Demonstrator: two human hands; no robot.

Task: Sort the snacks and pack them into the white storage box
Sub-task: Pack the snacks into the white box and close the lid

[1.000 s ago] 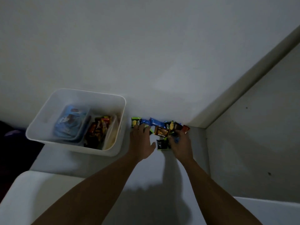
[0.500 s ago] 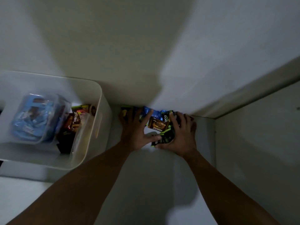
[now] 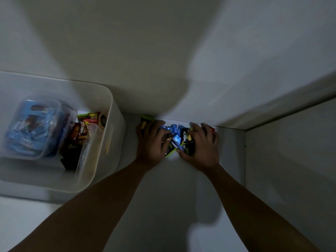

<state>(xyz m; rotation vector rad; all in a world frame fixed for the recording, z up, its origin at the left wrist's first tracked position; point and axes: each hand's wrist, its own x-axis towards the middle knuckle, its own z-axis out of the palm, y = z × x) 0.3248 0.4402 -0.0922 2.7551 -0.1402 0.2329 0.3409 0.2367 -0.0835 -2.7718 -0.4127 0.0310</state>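
White plastic forms the storage box (image 3: pixel 112 142) at the left, which holds a clear tub (image 3: pixel 39 128) of blue wrappers and a row of brown packets (image 3: pixel 80 135) upright beside it. Just right of the box, a heap of loose snacks (image 3: pixel 174 133) lies against the wall's foot (image 3: pixel 227 126), with bare surface (image 3: pixel 172 188) nearer the person. The left hand (image 3: pixel 151 142) and right hand (image 3: pixel 201 148) curl round the heap from either side, fingers bent onto packets. "Nextar" reads on a black-green packet (image 3: pixel 187 142) under the right fingers.
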